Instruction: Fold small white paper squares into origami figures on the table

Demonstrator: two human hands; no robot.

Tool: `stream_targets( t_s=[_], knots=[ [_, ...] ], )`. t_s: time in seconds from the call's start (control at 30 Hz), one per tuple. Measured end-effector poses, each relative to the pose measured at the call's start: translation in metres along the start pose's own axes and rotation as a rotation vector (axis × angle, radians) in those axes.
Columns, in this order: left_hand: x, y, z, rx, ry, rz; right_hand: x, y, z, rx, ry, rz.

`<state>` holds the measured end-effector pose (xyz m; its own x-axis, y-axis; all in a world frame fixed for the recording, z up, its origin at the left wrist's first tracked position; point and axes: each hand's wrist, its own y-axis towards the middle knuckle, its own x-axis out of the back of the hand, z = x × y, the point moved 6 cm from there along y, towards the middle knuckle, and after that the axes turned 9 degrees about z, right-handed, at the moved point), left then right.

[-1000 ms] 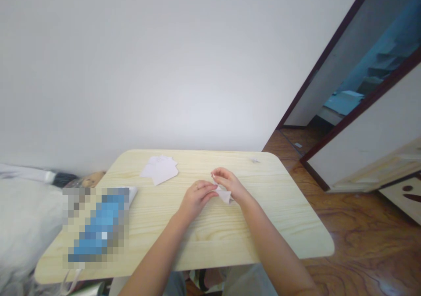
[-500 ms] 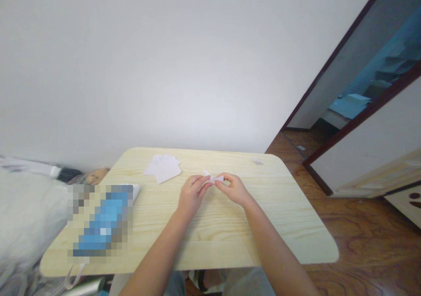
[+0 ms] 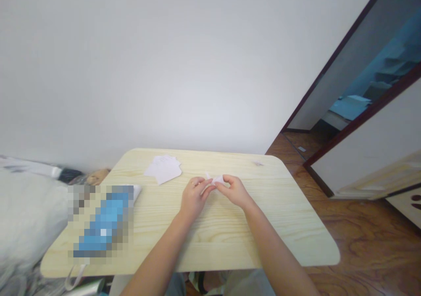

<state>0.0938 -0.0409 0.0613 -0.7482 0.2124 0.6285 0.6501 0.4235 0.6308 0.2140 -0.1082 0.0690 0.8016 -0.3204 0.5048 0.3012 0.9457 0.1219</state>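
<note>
Between my hands, over the middle of the table, is a small piece of folded white paper (image 3: 218,180) with pointed ends. My left hand (image 3: 194,195) pinches its left part between thumb and fingers; a ring shows on one finger. From the other side, my right hand (image 3: 235,190) grips the paper's right part with thumb and forefinger. The fingertips of both hands nearly meet and cover some of the folds. To the left of my hands lies a loose pile of white paper sheets (image 3: 164,169). A small folded paper piece (image 3: 258,163) rests near the table's far right corner.
The pale wood table (image 3: 289,226) has rounded corners and stands by a white wall (image 3: 204,68). A blurred-out blue object (image 3: 107,221) lies on its left side. White bedding (image 3: 29,212) borders the left edge; a doorway opens beyond the wooden floor (image 3: 368,230) at right.
Both hands still hold the folded paper, and their fingertips have drawn slightly closer together. The paper's upright point has shifted a little to the right. The other things lie as before.
</note>
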Motion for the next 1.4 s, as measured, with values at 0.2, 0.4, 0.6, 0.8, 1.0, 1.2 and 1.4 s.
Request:
stream_targets(
  t_s=[0.2, 0.4, 0.6, 0.8, 1.0, 1.2, 1.4],
  knots=[
    [-0.005, 0.000, -0.001, 0.056, 0.029, 0.140, 0.001, -0.002, -0.001, 0.017, -0.072, -0.009],
    [-0.006, 0.002, -0.004, 0.038, 0.038, 0.205, 0.011, -0.002, 0.000, 0.053, -0.036, -0.095],
    [-0.006, 0.002, -0.005, 0.065, 0.005, 0.200, 0.014, -0.002, -0.002, 0.057, 0.043, -0.085],
    [-0.004, 0.002, -0.002, 0.030, -0.047, 0.038, 0.013, -0.001, -0.006, 0.016, 0.112, -0.117],
    [-0.005, 0.001, 0.000, -0.008, 0.003, 0.078, 0.018, -0.004, 0.000, 0.056, 0.028, -0.146],
    [-0.003, 0.004, -0.004, 0.040, 0.111, 0.198, 0.019, -0.007, 0.006, 0.104, -0.057, -0.112],
    [-0.003, 0.004, -0.006, 0.026, 0.045, 0.201, 0.020, -0.007, 0.008, 0.146, -0.109, -0.119]
  ],
)
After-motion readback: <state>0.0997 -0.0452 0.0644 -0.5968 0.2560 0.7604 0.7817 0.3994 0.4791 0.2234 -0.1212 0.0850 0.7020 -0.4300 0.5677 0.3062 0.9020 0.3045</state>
